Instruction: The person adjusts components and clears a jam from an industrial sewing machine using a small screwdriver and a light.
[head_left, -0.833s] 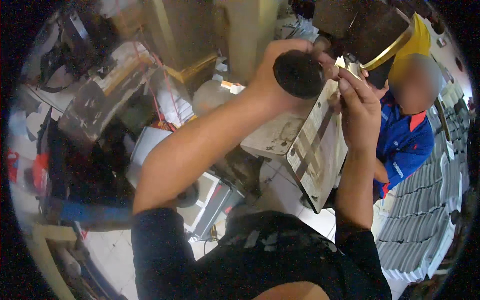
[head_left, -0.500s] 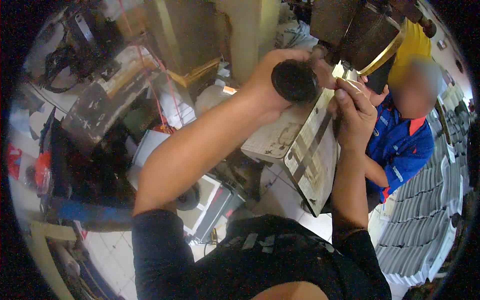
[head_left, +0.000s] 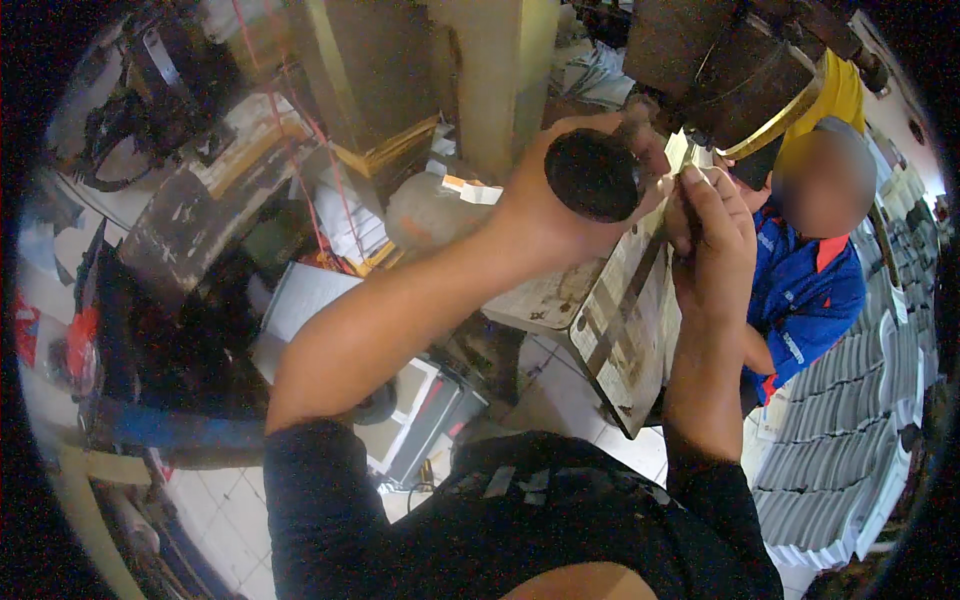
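My left hand (head_left: 540, 200) is wrapped round a thick cylinder with a black round end (head_left: 592, 176) facing me; the rest of it is hidden by the hand, and I cannot tell its kind. My right hand (head_left: 722, 240) is raised close beside it, thumb and fingers pinched together. At their tips is a small, brightly lit pale piece (head_left: 678, 150), too small to name. Both hands are over the far end of a worn, pale box-shaped block (head_left: 625, 345) with a dark stripe along its side. Beyond them hangs a dark machine (head_left: 750, 95) with a curved brass-coloured edge.
A person in a blue shirt (head_left: 810, 290) stands close on the right, partly behind my right hand. Grey stacked sheets (head_left: 835, 450) fill the far right. On the left are a cluttered bench (head_left: 200, 225), red cords (head_left: 300, 150) and a grey case (head_left: 430, 410) on the tiled floor.
My left hand and the black round end have shifted slightly down. My right hand has turned a little, its fingertips still pinched near the pale piece.
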